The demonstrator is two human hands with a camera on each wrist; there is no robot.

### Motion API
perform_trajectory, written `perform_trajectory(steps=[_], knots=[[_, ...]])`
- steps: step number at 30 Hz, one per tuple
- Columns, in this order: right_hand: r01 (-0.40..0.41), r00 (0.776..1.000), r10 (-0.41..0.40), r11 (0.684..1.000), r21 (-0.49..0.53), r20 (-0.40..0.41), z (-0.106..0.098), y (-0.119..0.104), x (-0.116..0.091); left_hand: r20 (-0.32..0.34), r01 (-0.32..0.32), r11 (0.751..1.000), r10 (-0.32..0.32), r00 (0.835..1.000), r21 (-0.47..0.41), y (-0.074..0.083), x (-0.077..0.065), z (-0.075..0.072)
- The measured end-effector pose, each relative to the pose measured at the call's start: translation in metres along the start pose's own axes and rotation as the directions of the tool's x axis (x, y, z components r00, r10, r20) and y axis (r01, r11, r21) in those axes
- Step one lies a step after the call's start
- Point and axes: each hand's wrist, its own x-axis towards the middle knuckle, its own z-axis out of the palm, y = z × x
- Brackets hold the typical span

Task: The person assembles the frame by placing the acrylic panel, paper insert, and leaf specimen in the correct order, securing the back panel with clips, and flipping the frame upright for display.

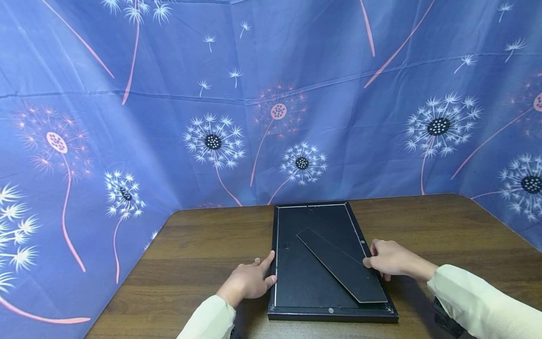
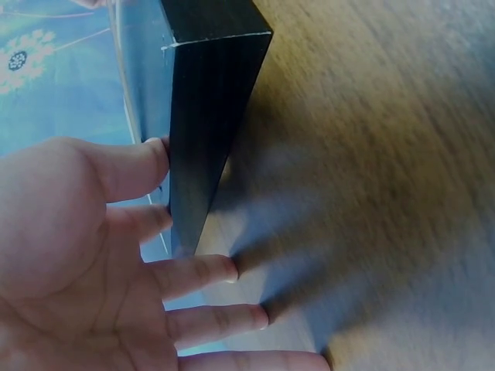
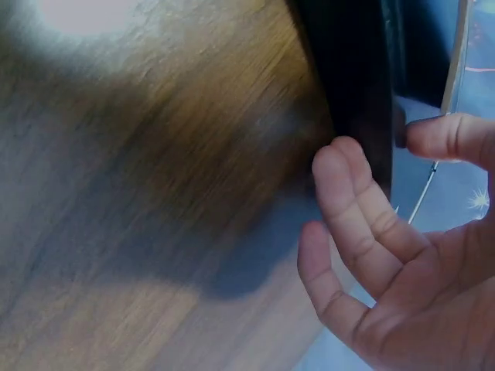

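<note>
A black picture frame [image 1: 294, 273] lies face down on the table, its dark back panel facing up. Its hinged easel stand [image 1: 345, 268] slants across the panel from upper left to lower right. At the frame's left side, my left hand [image 1: 250, 280] touches the edge with thumb and forefinger. The left wrist view shows its other fingers [image 2: 209, 318] stretched toward the tabletop. My right hand [image 1: 391, 257] grips the right edge, thumb above and fingers against the outer side, as the right wrist view shows with its fingers [image 3: 340, 182] bent.
The brown wooden table [image 1: 203, 245] extends on both sides of the frame. Behind it hangs a blue cloth [image 1: 355, 141] with a dandelion print. Small round metal-looking spots [image 1: 331, 310] sit on the frame's rim.
</note>
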Motion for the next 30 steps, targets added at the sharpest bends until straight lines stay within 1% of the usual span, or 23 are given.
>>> perform_trajectory(steps=[3,10,16,18,21,23,25,27,30], knots=[[0.008,1.0,-0.008,1.0,-0.008,0.006,0.001,0.002,0.002,-0.001,0.001,1.0,-0.001,1.0,0.001,0.0,0.0,-0.001],[0.069,0.997,-0.071,0.996,-0.054,-0.036,0.003,0.005,0.002,-0.006,0.007,1.0,-0.007,1.0,0.002,0.0,0.001,-0.001],[0.061,0.996,-0.066,0.995,-0.079,-0.056,0.004,0.006,0.0,-0.007,0.006,1.0,-0.006,1.0,-0.001,0.0,0.001,-0.001],[0.064,0.997,-0.066,0.997,-0.046,-0.047,0.003,0.007,0.0,-0.007,0.003,1.0,-0.003,1.0,-0.003,0.001,0.001,0.0],[0.074,0.997,-0.075,0.995,0.06,-0.001,-0.001,0.011,-0.002,-0.013,-0.006,1.0,0.006,1.0,0.003,0.0,0.001,0.001],[0.084,0.996,-0.088,0.987,0.133,0.027,-0.006,0.015,-0.002,-0.018,-0.012,1.0,0.012,1.0,0.007,0.0,0.0,0.001],[0.099,0.993,-0.108,0.977,0.188,0.037,-0.012,0.018,0.001,-0.023,-0.013,1.0,0.013,1.0,0.013,0.0,0.0,0.002],[0.122,0.992,-0.128,0.97,0.21,0.013,-0.018,0.02,0.006,-0.027,-0.013,1.0,0.013,1.0,0.014,-0.001,-0.001,0.002],[0.175,0.984,-0.169,0.971,0.163,-0.052,-0.025,0.021,0.017,-0.031,-0.011,1.0,0.011,0.999,0.017,-0.001,-0.001,0.003]])
